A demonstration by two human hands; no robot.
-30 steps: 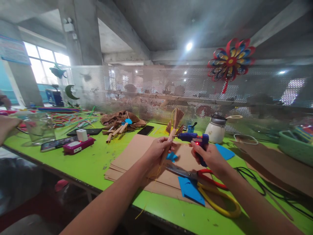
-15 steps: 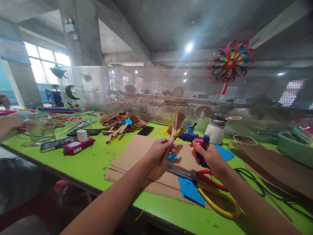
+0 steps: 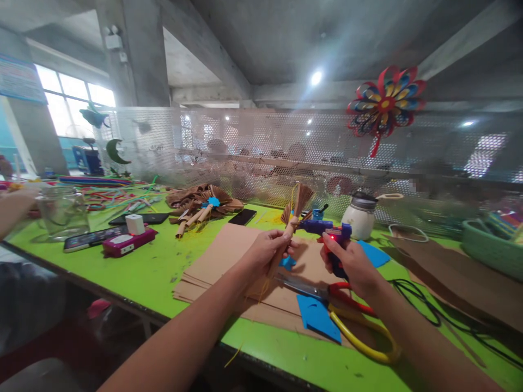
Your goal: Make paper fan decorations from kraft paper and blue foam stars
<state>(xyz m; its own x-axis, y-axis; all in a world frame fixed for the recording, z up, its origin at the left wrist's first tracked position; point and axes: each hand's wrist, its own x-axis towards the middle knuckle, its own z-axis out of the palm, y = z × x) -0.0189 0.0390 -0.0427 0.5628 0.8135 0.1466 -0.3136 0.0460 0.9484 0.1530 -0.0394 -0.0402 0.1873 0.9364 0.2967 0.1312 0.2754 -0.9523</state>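
Observation:
In the middle of the view my left hand [image 3: 273,249] is closed around a brown paper fan [image 3: 303,202], gripping its rolled paper handle; yellow string hangs from it. My right hand [image 3: 347,261] is wrapped round a blue hot glue gun [image 3: 321,226] with a small red light lit. The gun's nozzle points left, at or very near the fan's handle; I cannot tell whether it touches. Below the hands, scissors [image 3: 359,321] with red and yellow handles lie on brown paper sheets [image 3: 229,256], beside a blue piece [image 3: 317,318]. A small blue cutout [image 3: 288,263] shows just behind my left hand.
On the green table [image 3: 155,283] are finished-looking paper fans [image 3: 212,204], a phone [image 3: 243,217], a purple power strip [image 3: 128,243], a glass jar [image 3: 63,215] and a white jar [image 3: 362,218]. A black cable [image 3: 429,310] runs right. Another person's arm [image 3: 16,209] reaches in at left.
Both hands keep their grips, with the glue gun still at the fan's handle. The view has shifted slightly, and the other person's arm at left has drawn back a little.

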